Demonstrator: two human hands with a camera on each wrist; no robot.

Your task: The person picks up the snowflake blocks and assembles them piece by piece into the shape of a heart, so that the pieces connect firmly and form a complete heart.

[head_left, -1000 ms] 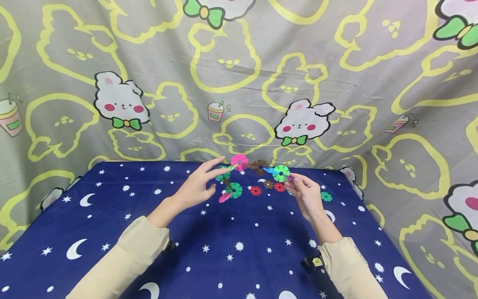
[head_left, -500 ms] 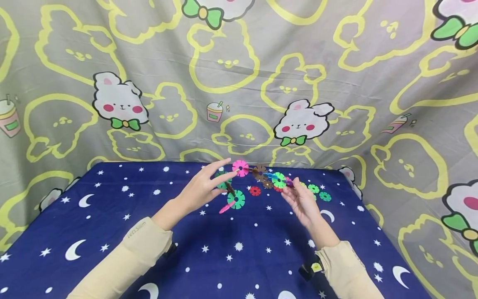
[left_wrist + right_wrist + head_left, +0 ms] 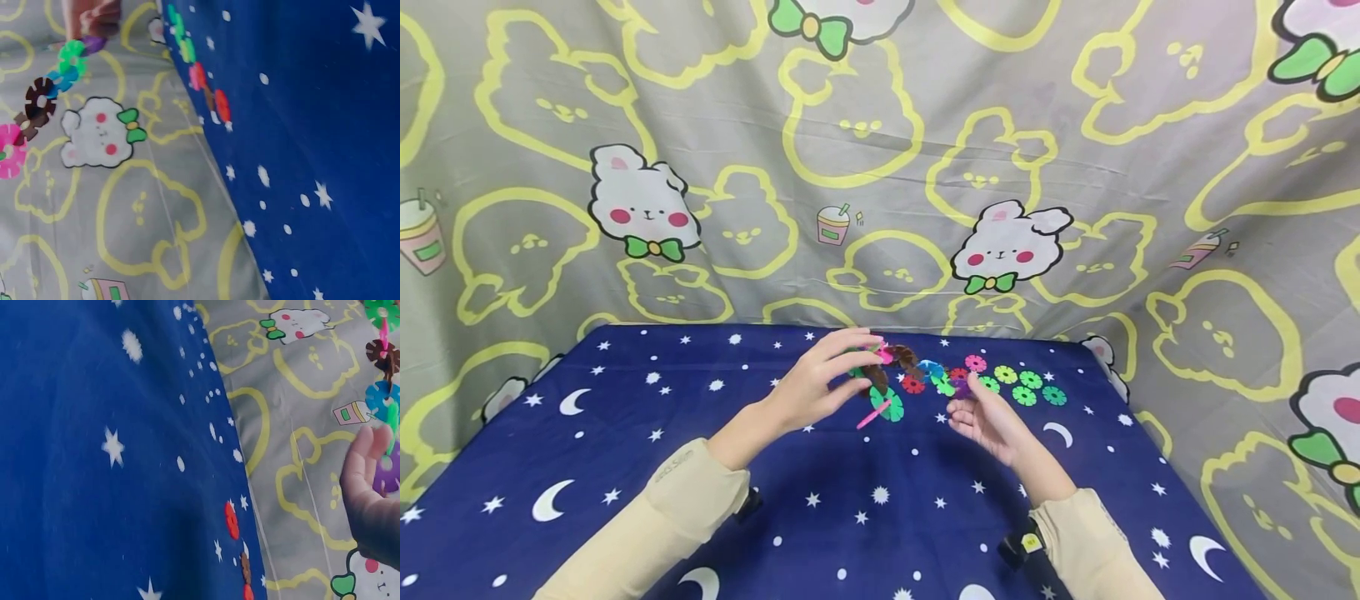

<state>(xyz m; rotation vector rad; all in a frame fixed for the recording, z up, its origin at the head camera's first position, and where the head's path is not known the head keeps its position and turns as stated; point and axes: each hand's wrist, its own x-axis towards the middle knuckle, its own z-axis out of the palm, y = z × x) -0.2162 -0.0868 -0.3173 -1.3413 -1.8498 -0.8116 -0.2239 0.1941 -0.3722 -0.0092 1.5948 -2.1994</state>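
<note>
A chain of slotted plastic discs hangs over the table between both hands. My left hand (image 3: 816, 379) grips it near a pink disc (image 3: 886, 355); its fingers cover part of the chain. Below that hand hang a green disc (image 3: 892, 407) and a pink disc seen edge-on (image 3: 872, 415). To the right the chain runs through brown discs (image 3: 904, 358), a blue disc (image 3: 929, 369) and a light green one (image 3: 943, 384). My right hand (image 3: 996, 421) pinches the purple disc (image 3: 389, 472) at that end. In the left wrist view, the left hand is out of sight.
Loose discs lie at the back right of the dark blue starry tablecloth (image 3: 700, 500), among them a red disc (image 3: 913, 383), a yellow disc (image 3: 1005, 375) and a teal disc (image 3: 1055, 395). A grey patterned curtain (image 3: 760, 150) hangs close behind the table.
The chain has come down and its discs have turned more edge-on. My right hand has moved down and left, and my left hand slightly right, which brings them closer together.
</note>
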